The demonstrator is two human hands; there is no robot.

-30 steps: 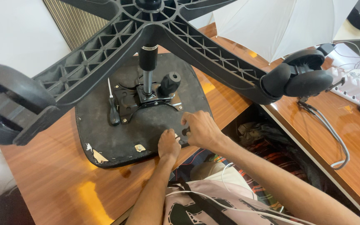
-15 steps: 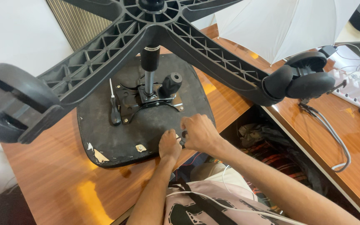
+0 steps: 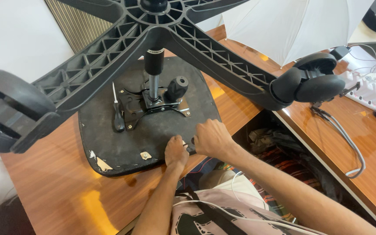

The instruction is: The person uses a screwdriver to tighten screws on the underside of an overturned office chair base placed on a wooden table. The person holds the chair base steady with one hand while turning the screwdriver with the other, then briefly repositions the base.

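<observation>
An office chair lies upside down on a wooden table (image 3: 57, 191). The black underside of its seat (image 3: 153, 139) faces up, and its star base (image 3: 153, 26) spreads above. My left hand (image 3: 176, 153) rests at the seat's near edge with its fingers curled down. What lies under them is hidden. Right beside it, my right hand (image 3: 212, 138) is closed on a small dark tool (image 3: 191, 149) that touches the seat. A small metal bracket (image 3: 145, 155) sits just left of my left hand. A black-handled screwdriver (image 3: 118, 117) lies on the seat by the metal mechanism plate (image 3: 153, 106).
A gas cylinder (image 3: 154, 74) and a black knob (image 3: 177, 88) rise from the plate. Casters hang at the left (image 3: 9, 109) and right (image 3: 314, 82). A white umbrella (image 3: 292, 26), a grey cable (image 3: 349, 139) and a white power strip (image 3: 370, 89) lie to the right.
Both hands stay at the seat's near edge. The right hand has shifted only slightly around the tool, and the chair has not moved.
</observation>
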